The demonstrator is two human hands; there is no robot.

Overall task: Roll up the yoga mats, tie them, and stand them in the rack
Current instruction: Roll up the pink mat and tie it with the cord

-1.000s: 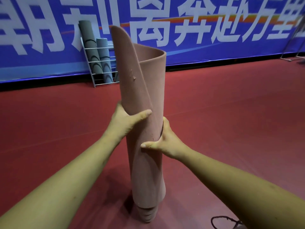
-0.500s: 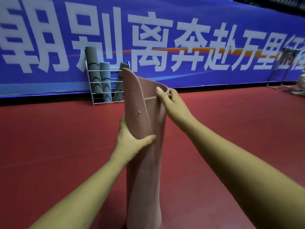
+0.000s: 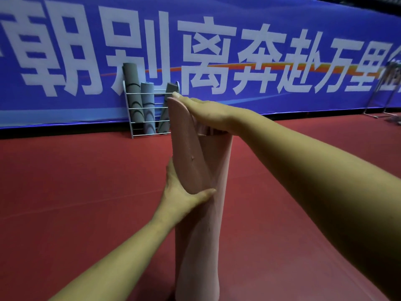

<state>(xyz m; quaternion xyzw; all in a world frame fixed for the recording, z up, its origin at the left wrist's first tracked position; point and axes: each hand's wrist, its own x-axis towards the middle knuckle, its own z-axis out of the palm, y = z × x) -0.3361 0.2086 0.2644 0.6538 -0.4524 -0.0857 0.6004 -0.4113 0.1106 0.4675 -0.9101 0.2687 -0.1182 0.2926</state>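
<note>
Your left hand [image 3: 181, 193] grips the pink mat [image 3: 199, 235] about halfway up, with the thumb laid across the front and the fingers wrapped behind it, out of sight. Your right hand [image 3: 206, 111] lies flat and palm-down on the top end of the roll. Its fingers are straight and together, holding nothing, and their tips reach the tip of the loose flap. The mat stands upright on the red floor [image 3: 76, 192], loosely rolled. Its outer flap peels off the left side and rises to a rounded point above the roll's top rim. At the far edge of the floor, against the blue banner [image 3: 65, 51] with large white characters, stands the wire rack [image 3: 128, 114]. Three rolled grey mats [image 3: 132, 90] stand in it, the tallest at the left and the right one leaning.
</note>
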